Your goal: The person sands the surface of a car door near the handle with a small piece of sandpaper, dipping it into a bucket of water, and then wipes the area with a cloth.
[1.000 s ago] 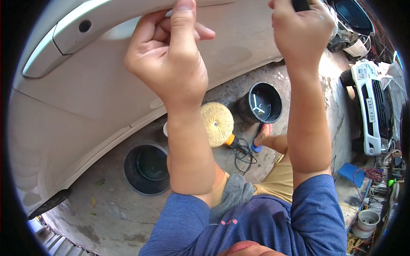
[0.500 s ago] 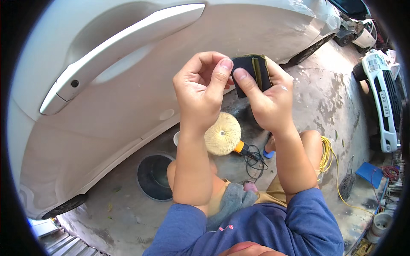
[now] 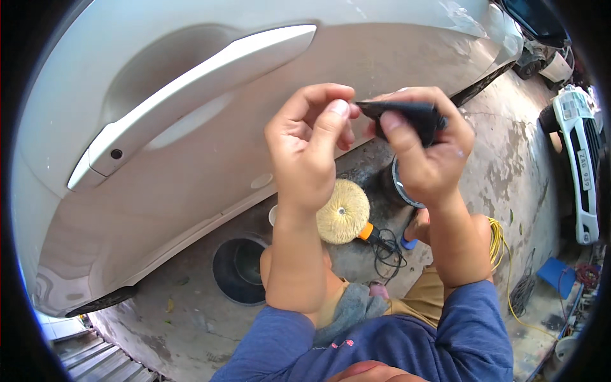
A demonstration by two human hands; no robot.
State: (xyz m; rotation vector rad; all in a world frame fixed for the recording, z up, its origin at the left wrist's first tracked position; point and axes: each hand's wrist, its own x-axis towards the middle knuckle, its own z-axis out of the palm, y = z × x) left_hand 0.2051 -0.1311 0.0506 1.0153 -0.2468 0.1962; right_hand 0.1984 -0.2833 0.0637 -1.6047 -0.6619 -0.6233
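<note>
My right hand (image 3: 428,143) grips a folded black sheet (image 3: 407,114) that looks like sandpaper, with the thumb on its near face and the fingers behind it. Its narrow end points toward my left hand (image 3: 305,140). The left fingers are curled, thumb and forefinger pinched close beside that end; whether they hold its corner or something small is hidden. Both hands are raised in front of the pale car door (image 3: 254,121), to the right of its long handle (image 3: 197,95), touching neither.
Below my hands lies a polisher with a round cream wool pad (image 3: 344,211) and a coiled black cord (image 3: 389,251). A black tub (image 3: 238,270) stands by the car sill; a dark bucket (image 3: 398,181) is partly behind my right hand. A yellow cord (image 3: 499,245) lies at right.
The black sheet has turned from showing its flat face and olive strip to a narrower, edge-on view. My right hand has moved right, a little away from the left.
</note>
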